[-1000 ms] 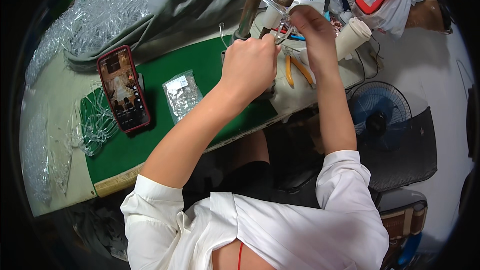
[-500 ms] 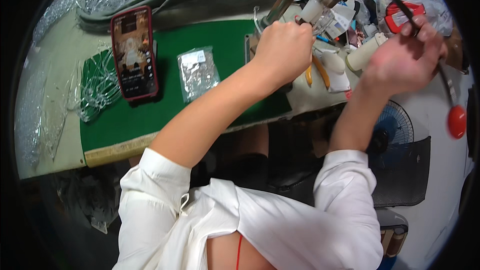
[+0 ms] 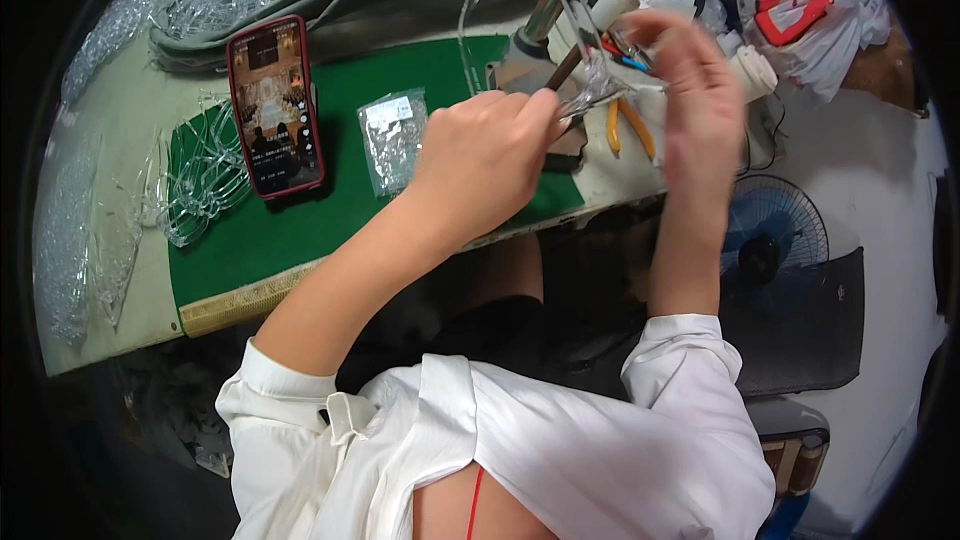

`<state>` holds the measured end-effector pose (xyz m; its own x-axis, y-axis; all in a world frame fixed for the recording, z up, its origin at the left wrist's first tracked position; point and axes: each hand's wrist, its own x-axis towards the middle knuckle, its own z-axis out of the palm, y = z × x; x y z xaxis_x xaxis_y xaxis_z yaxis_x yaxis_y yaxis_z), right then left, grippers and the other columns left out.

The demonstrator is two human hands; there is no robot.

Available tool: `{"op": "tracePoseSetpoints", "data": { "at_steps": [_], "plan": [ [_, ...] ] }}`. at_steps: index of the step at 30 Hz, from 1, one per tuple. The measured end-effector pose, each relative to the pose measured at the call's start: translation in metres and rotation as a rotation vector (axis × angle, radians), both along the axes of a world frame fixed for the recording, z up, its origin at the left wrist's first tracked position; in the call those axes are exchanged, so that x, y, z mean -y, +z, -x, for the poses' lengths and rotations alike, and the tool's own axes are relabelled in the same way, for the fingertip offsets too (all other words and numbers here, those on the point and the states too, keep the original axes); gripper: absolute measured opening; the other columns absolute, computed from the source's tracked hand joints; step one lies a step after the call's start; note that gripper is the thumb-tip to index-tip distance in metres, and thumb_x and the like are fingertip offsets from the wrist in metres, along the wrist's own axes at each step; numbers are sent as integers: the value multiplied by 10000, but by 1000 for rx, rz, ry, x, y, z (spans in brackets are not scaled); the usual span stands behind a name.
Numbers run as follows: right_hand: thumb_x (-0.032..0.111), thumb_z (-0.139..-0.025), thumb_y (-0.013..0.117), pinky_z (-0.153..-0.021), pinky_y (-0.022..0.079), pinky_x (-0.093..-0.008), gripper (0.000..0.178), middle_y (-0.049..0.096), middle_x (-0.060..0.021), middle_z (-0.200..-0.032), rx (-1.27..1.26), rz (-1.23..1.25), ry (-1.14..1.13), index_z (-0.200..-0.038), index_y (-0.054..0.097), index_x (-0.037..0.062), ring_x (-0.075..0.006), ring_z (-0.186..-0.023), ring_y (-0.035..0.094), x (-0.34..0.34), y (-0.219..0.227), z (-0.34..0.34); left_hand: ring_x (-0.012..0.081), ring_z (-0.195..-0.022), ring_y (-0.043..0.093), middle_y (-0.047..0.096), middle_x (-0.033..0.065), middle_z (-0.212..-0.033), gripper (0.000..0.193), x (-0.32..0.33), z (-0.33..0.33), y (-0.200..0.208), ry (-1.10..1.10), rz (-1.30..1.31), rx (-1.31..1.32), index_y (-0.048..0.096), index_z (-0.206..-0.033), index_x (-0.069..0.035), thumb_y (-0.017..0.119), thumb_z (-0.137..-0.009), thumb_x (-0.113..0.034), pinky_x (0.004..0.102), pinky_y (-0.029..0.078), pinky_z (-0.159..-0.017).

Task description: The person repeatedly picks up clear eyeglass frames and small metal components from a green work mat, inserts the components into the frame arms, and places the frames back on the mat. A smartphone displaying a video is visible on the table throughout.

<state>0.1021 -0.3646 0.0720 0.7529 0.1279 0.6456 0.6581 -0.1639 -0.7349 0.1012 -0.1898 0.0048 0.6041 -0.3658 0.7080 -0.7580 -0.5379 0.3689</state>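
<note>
— Now, which step is this?
— Fitting: left hand pinches a dark tool against the clear plastic frame; right hand grips that frame just beyond.
— Next?
— Probably steady, careful pressure.

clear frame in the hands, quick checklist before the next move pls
1. Left hand grips the clear frame: ok.
2. Right hand on the frame: cannot tell, it is blurred.
3. Frame seated at the press: cannot tell.
4. Pliers lie apart from both hands: ok.
5. Phone and parts bag lie away from the hands on the green mat: ok.
</note>
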Motion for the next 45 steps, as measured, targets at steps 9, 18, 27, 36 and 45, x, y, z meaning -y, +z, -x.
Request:
{"op": "tracePoseSetpoints", "data": {
  "at_steps": [9, 18, 27, 36, 45],
  "plan": [
    [278, -947, 535, -744, 450, -221, 348, 620, -68, -913, -224, 52, 358, -978, 658, -47, -110, -814, 574, -29, -6, 26, 262, -566, 554, 557, 81, -659, 131, -35, 33, 4, 45, -54, 47, 528, -803, -36, 651, -798, -81, 364, 412, -463],
    [186, -942, 540, -721, 440, -223, 265, 603, -57, -891, -267, 37, 373, -939, 662, -49, -101, -803, 565, -36, 0, 35, 230, -561, 538, 500, 62, -624, 140, -40, 37, 5, 61, -73, 88, 511, -759, -50, 649, -774, -68, 344, 407, -455],
    [82, -851, 624, -706, 438, -221, 143, 611, -44, -810, -290, 130, 268, -880, 656, -54, -97, -772, 567, -38, 3, 36, 174, -560, 524, 474, 21, -616, 102, -43, 33, 0, 115, -136, 168, 529, -770, -71, 618, -721, -59, 301, 411, -442],
    [29, -857, 557, -706, 406, -213, 102, 591, -31, -818, -354, 113, 296, -845, 614, -56, -86, -773, 528, -41, -9, 25, 177, -598, 565, 517, 34, -637, 105, -62, 29, 3, 169, -304, 196, 482, -719, -75, 583, -689, -81, 286, 441, -465],
    [169, -879, 579, -791, 380, -262, 243, 573, -79, -961, -274, 168, 419, -1011, 591, -34, -157, -908, 517, -62, -40, 33, 257, -829, 634, 658, 136, -944, 192, -203, 103, -2, 27, 151, -229, 662, -954, -3, 598, -789, -76, 305, 495, -710]
  ]
}}
